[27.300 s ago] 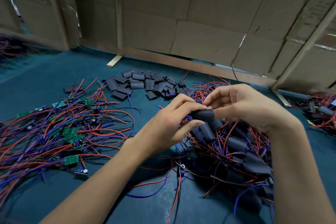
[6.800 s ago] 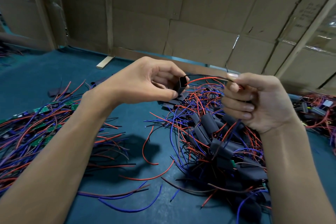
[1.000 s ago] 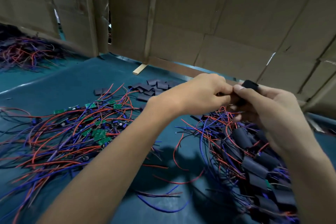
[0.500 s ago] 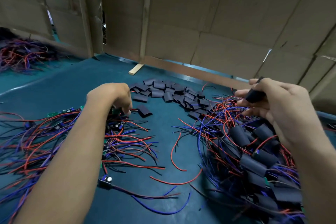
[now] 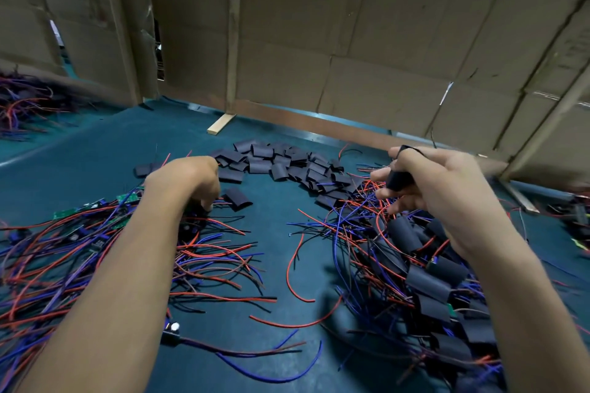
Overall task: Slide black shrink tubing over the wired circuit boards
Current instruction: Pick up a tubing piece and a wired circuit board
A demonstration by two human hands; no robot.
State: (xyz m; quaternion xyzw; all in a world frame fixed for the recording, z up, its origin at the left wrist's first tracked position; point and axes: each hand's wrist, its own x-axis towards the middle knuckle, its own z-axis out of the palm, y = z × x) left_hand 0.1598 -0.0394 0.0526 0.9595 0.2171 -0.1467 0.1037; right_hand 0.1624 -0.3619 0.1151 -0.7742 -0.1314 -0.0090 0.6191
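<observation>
Your right hand [image 5: 440,188] is raised above the worktop [image 5: 95,163] and pinches a black shrink tube [image 5: 397,180] between thumb and fingers, the remaining fingers loosely spread below it. Directly beneath and nearer you than that hand lies a heap of sleeved boards [image 5: 427,284], black tubing already over them, tangled in red and blue wire. Your left hand [image 5: 188,182] is lowered, knuckles up, fingertips curled down into the near edge of the pile of bare wired boards [image 5: 79,233]; what the fingers close on is hidden beneath the hand, so the grip cannot be confirmed. One loose tube piece [image 5: 237,198] lies on the worktop just right of that hand, apart from it. Beyond both hands, between them and the cardboard wall [image 5: 351,41], sits the stock of cut black tubing [image 5: 281,166], flat pieces overlapping in a loose spread. One single board with a capacitor [image 5: 172,330] lies beside your left forearm, its wires trailing to the right. Stray red and blue wires [image 5: 297,268] cross the green surface between the two heaps. Another wire bundle [image 5: 22,102] sits far left, well apart.
</observation>
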